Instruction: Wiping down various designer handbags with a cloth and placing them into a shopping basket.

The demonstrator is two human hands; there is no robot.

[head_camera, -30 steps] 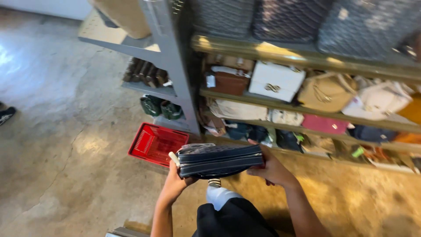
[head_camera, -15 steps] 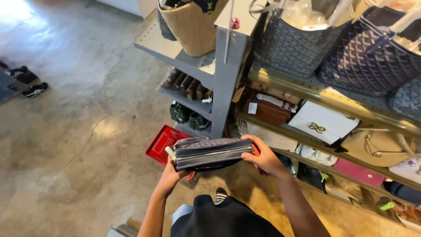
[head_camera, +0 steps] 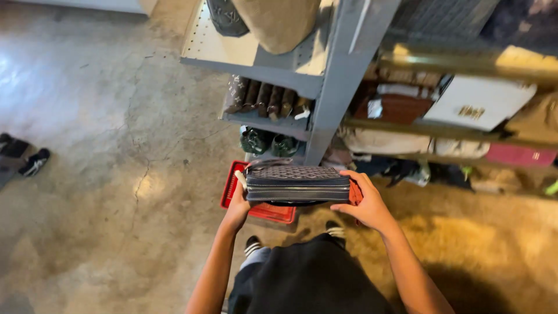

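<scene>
I hold a dark, woven-pattern clutch bag flat in front of me, at waist height. My left hand grips its left end from below. My right hand grips its right end, fingers curled over the edge. Under the bag, on the concrete floor, sits a red plastic basket, partly hidden by the bag.
A grey metal shelf unit stands just ahead with patterned wallets and green items. To the right, gold-edged shelves hold a white bag, a brown bag and pink pouches. Dark shoes lie at far left.
The view has swung left and down toward the floor. Both hands still hold the bag, which now sits more level and centred over the red basket.
</scene>
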